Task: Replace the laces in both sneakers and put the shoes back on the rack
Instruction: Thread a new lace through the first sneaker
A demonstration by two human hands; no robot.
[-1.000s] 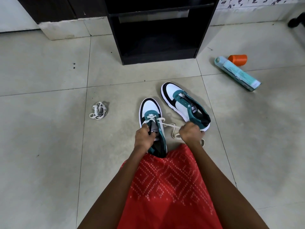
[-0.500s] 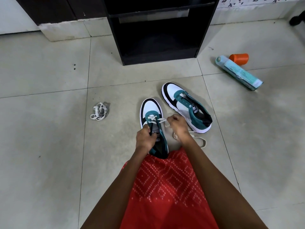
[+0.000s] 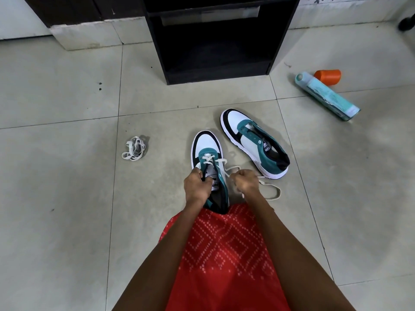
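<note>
Soft even daylight, wide-angle edge distortion.

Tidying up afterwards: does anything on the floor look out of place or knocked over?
Yes. A teal spray can lies on its side right of the rack, an orange cap loose beside it. A bundle of laces sits left of the near sneaker, and the far sneaker has no lace.

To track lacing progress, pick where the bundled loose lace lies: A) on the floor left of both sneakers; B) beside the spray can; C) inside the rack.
A: the bundled lace lies on bare floor tiles, well left of the sneaker being laced.
</note>
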